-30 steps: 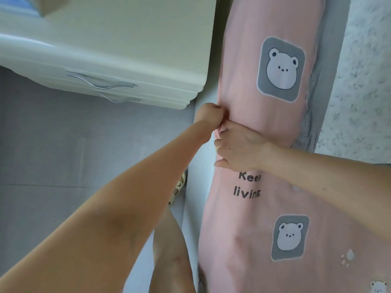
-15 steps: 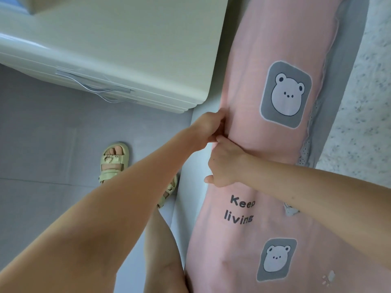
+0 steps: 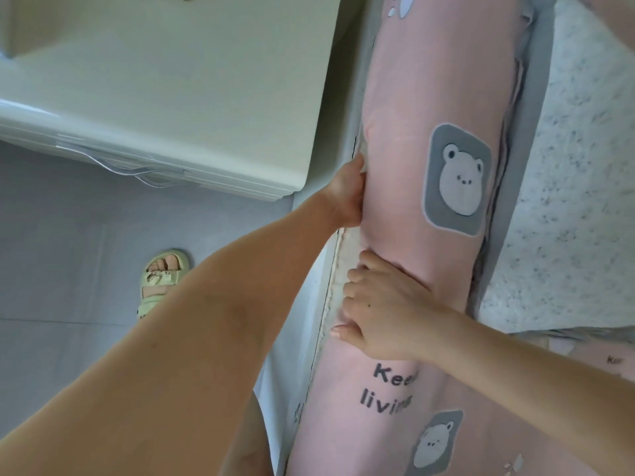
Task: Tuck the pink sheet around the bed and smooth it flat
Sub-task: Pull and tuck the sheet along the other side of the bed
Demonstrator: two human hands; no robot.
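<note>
Head view: nearest the camera, a bare left forearm [image 3: 178, 338] is seen stretched diagonally up toward the bed's side, and below it a foot in a pale green sandal [image 3: 163, 280] is planted on the grey floor [image 3: 68, 218]. The pink sheet [image 3: 405, 159] is draped along the bed's edge in a long rounded band running from the bottom of the frame to the top. On its near part, dark lettering [image 3: 390, 389] and a grey bear patch [image 3: 434, 441] are printed.

Just beyond the lettering, the right hand [image 3: 381, 310] is laid on the sheet. Its fingers [image 3: 354, 290] are curled over the sheet's edge, which is gripped where the cream mattress seam [image 3: 338, 266] is exposed.

Farther along, the left hand [image 3: 347, 194] is pressed against the side of the sheet with the thumb pointing up. Its fingers are hidden behind the fabric, so whether anything is gripped cannot be told.

Level with that hand, a second bear patch [image 3: 457, 180] is shown on the sheet's top. A cream nightstand [image 3: 171, 97] is set just beside the bed on the left. On the right, a grey layer [image 3: 525, 166] and a speckled white cover [image 3: 577, 183] are spread beside the pink band.
</note>
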